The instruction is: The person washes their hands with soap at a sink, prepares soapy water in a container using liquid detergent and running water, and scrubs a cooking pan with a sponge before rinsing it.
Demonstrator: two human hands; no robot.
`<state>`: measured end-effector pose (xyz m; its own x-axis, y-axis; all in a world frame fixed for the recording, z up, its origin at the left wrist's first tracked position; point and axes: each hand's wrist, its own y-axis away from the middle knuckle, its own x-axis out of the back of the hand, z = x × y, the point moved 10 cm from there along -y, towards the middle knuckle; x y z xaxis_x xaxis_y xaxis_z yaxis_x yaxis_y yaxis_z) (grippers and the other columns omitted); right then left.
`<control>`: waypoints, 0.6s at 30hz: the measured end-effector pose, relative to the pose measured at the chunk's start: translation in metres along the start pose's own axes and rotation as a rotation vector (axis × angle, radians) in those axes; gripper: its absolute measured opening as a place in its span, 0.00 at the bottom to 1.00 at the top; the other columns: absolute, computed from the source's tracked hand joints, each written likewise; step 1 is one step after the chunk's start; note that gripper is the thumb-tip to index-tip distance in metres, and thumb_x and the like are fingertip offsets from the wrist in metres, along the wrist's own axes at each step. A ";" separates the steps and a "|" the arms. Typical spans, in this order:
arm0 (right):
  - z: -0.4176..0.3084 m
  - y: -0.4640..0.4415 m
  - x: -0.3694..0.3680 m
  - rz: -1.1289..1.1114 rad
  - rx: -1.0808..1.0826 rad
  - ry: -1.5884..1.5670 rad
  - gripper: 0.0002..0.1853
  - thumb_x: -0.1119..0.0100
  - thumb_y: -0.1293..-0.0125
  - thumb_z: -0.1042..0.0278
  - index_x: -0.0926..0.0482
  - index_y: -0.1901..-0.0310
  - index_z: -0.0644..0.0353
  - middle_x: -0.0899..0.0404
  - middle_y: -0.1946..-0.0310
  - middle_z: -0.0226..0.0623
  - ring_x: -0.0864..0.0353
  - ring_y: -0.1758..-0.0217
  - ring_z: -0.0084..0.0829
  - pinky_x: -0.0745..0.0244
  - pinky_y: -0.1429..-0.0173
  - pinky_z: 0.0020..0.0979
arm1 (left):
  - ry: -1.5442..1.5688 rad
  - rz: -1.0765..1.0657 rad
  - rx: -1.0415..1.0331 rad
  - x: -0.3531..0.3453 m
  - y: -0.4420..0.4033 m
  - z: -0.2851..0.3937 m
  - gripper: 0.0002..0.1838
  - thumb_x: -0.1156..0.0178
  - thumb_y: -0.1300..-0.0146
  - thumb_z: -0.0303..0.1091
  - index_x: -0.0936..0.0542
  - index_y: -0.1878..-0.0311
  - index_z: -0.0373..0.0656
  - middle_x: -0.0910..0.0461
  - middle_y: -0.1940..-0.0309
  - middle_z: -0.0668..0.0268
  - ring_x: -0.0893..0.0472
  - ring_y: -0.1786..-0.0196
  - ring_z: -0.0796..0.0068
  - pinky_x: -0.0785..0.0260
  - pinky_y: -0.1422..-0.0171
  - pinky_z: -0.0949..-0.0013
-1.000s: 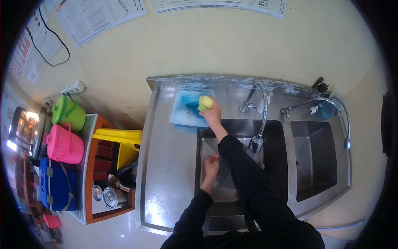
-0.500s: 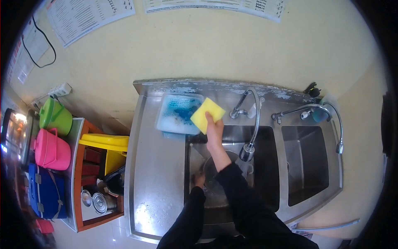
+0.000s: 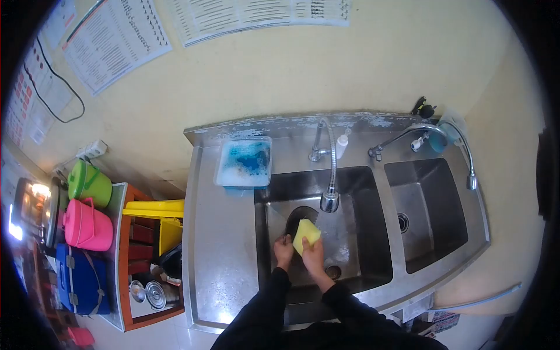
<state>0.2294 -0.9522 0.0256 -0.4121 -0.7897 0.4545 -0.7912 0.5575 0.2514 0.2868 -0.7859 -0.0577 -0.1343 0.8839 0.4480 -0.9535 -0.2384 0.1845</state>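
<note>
In the left basin of the steel sink, my left hand is closed at the edge of a dark round pan. Part of the pan is covered by the sponge and my hands, and exactly where the fingers grip it is hard to see. My right hand grips a yellow sponge, which lies against the pan. Over the basin hangs the spout of a flexible faucet, just beyond the sponge.
A clear tub of blue, foamy liquid stands on the left counter. Behind the faucet is a white bottle. A second faucet arches near the right basin. To the left, a shelf bears pink and green pails.
My right hand has brought the sponge from beside the foamy tub down into the basin, onto the pan. The pan looks tilted differently, and my view has shifted.
</note>
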 end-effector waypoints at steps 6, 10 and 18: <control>0.031 -0.003 -0.025 -0.062 0.033 -0.035 0.25 0.47 0.35 0.59 0.37 0.43 0.67 0.24 0.55 0.58 0.24 0.50 0.54 0.32 0.46 0.45 | -0.227 0.127 -0.143 0.052 0.027 0.057 0.17 0.44 0.38 0.43 0.18 0.68 0.36 0.20 0.53 0.51 0.21 0.53 0.47 0.30 0.48 0.55; -0.006 0.016 -0.057 -0.325 0.038 -0.238 0.27 0.50 0.32 0.64 0.44 0.36 0.63 0.28 0.48 0.53 0.25 0.45 0.46 0.31 0.43 0.37 | -0.192 0.195 -0.290 0.100 0.057 0.122 0.15 0.43 0.38 0.40 0.18 0.68 0.35 0.20 0.52 0.51 0.19 0.55 0.50 0.28 0.52 0.57; -0.124 0.066 -0.048 -0.712 0.109 -1.139 0.25 0.50 0.30 0.67 0.43 0.34 0.52 0.30 0.48 0.33 0.28 0.47 0.25 0.29 0.46 0.26 | 0.074 0.197 -0.376 0.167 0.108 0.238 0.09 0.40 0.39 0.30 0.20 0.68 0.32 0.20 0.52 0.55 0.19 0.58 0.62 0.29 0.54 0.68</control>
<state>0.2528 -0.8461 0.1262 -0.0012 -0.6982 -0.7159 -0.9983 -0.0405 0.0412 0.2256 -0.7601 0.2449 -0.3293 0.8659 0.3765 -0.9379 -0.2539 -0.2364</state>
